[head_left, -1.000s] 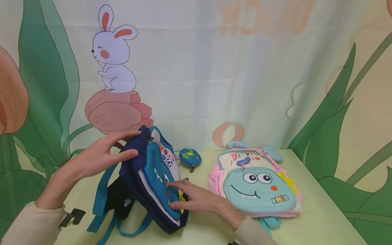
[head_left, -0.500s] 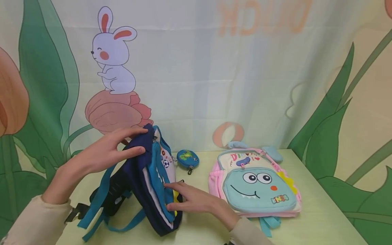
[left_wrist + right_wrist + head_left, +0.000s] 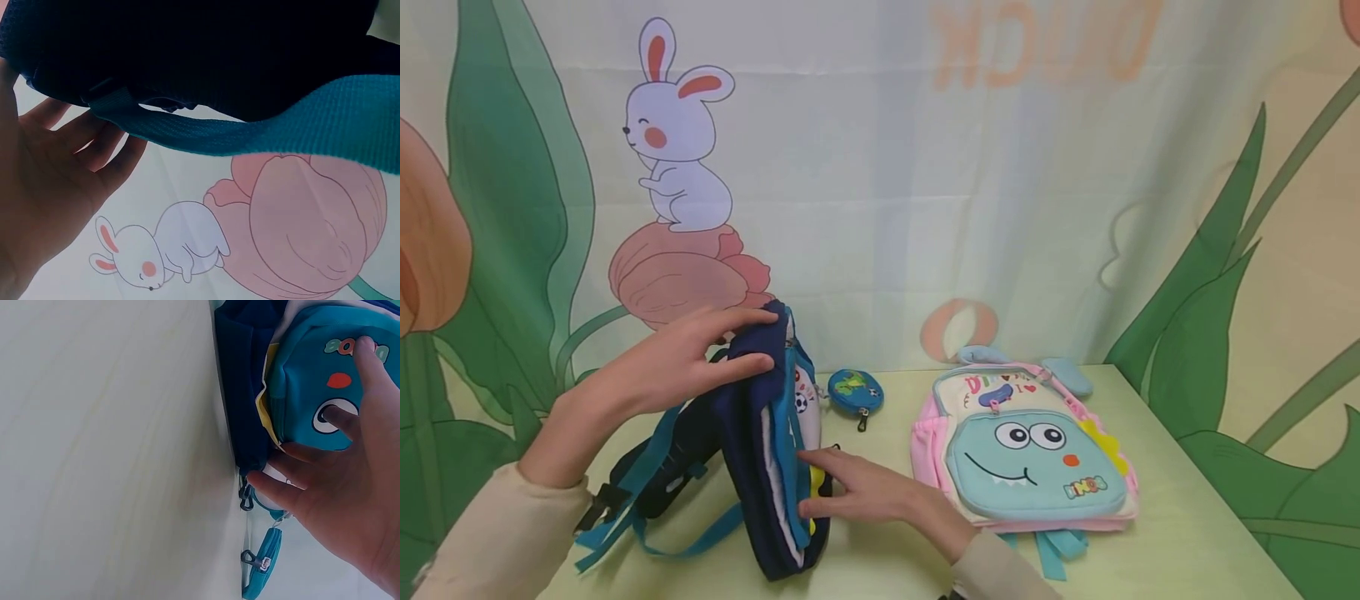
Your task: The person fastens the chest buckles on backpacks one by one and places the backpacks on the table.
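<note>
A navy and teal child's backpack point(image 3: 778, 450) stands upright on the table, its side turned to the head camera. My left hand point(image 3: 677, 362) touches the top of its navy side, index finger and thumb extended and apart. In the left wrist view, that hand's fingers point(image 3: 94, 134) lie against the dark back near a teal strap point(image 3: 250, 134). My right hand point(image 3: 872, 492) rests spread fingers on the front pocket. The right wrist view shows its fingertips on the printed eye point(image 3: 334, 415) and letters. A small round blue pouch point(image 3: 855, 392) is clipped beside the backpack.
To the right, a pink and mint dinosaur backpack point(image 3: 1037, 467) lies face up on the pale table point(image 3: 1195, 533). Teal straps point(image 3: 692, 546) trail to the left of the navy backpack. Behind the table hangs a printed curtain point(image 3: 850, 167) with a rabbit.
The navy backpack has turned so that its front faces further right and its side shows more. Both hands moved with it, the left one rightward, and the round pouch shifted slightly left.
</note>
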Action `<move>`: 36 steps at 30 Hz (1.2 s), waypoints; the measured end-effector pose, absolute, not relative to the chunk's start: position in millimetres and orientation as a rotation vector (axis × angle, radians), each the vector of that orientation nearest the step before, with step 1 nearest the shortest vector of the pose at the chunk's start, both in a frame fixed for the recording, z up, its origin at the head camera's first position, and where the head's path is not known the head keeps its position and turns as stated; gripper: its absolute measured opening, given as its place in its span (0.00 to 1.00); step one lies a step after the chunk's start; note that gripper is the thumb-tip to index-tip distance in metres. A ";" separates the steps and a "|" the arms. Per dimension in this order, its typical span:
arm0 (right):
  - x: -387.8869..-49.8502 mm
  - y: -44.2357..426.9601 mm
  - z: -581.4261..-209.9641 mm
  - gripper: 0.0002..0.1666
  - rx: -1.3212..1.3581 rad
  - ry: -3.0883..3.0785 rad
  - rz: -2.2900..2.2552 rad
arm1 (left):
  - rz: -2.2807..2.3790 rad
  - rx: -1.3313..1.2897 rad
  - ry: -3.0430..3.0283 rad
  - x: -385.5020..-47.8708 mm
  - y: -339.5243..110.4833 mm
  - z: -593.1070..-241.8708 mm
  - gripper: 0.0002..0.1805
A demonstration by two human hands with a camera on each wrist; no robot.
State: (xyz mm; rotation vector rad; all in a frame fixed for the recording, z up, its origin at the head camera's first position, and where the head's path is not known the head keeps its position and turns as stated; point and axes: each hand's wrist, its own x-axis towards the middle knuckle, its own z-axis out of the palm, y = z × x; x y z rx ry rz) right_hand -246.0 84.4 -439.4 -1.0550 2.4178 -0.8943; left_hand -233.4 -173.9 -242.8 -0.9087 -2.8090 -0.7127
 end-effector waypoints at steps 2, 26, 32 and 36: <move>-246.5 83.3 -440.0 0.47 -1.052 2.414 -0.896 | -0.686 -0.908 -2.810 -233.5 -171.2 -241.7 0.32; -247.8 97.0 -439.2 0.32 -1.167 2.409 -0.972 | -0.505 -0.906 -2.920 -244.7 -132.1 -234.0 0.35; -246.4 109.5 -435.9 0.33 -1.171 2.440 -0.951 | -0.483 -0.913 -2.916 -247.5 -125.2 -234.4 0.35; -246.2 116.9 -434.0 0.31 -1.198 2.463 -0.942 | -0.452 -0.916 -2.907 -247.6 -119.5 -235.4 0.34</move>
